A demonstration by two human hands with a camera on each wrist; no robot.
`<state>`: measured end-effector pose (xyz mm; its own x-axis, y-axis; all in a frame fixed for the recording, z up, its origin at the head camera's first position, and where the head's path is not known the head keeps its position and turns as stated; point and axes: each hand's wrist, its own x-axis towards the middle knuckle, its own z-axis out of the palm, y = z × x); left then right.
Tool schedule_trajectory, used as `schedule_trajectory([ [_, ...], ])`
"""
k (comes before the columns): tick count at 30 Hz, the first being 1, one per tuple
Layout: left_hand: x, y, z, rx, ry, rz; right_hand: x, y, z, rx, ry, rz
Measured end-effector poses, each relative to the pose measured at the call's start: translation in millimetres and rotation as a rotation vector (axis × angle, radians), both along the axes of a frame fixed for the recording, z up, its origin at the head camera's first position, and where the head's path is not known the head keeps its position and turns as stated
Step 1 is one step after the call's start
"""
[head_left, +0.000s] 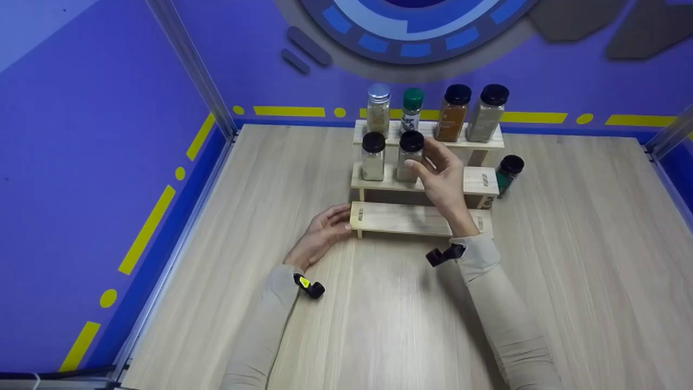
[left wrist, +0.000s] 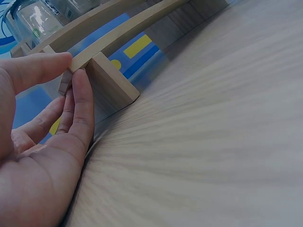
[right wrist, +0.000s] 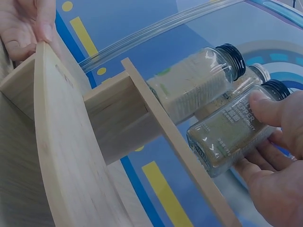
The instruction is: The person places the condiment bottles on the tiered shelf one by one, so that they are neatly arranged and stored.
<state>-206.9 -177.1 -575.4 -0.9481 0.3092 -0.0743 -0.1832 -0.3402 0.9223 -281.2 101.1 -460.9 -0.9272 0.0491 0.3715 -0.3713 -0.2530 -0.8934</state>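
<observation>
A three-step wooden rack (head_left: 411,219) stands on the table. At the left end of its lowest step, my left hand (head_left: 324,234) pinches the board's corner between thumb and fingers (left wrist: 83,106). My right hand (head_left: 445,176) grips a black-lidded spice jar (right wrist: 232,130) at the middle step, thumb on one side and fingers on the other. The jar is upright, its base at the board. Just left of it, another black-lidded jar (head_left: 373,157) with pale contents stands on the same step.
On the top step are a silver-lidded jar (head_left: 378,111), a green-lidded jar (head_left: 411,111), an orange-brown jar (head_left: 452,114) and a grey-brown jar (head_left: 488,115). A dark-lidded jar (head_left: 509,173) stands right of the rack, partly hidden. Blue panels (head_left: 260,70) rise behind and left.
</observation>
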Motion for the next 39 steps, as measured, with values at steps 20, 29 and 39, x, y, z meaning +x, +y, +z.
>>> schedule_trajectory([
  [20, 0.0, -0.3, 1.4, -0.016, -0.006, 0.001, -1.3, -1, -10.5, 0.024, 0.050, 0.043],
  [29, -1.5, 0.6, -0.3, -0.012, 0.005, 0.000, 2.6, 10, -1.4, 0.194, 0.030, 0.027],
  [39, -0.3, -0.5, -0.3, -0.012, 0.017, 0.000, 16.2, 39, 11.7, 0.334, 0.069, 0.009],
])
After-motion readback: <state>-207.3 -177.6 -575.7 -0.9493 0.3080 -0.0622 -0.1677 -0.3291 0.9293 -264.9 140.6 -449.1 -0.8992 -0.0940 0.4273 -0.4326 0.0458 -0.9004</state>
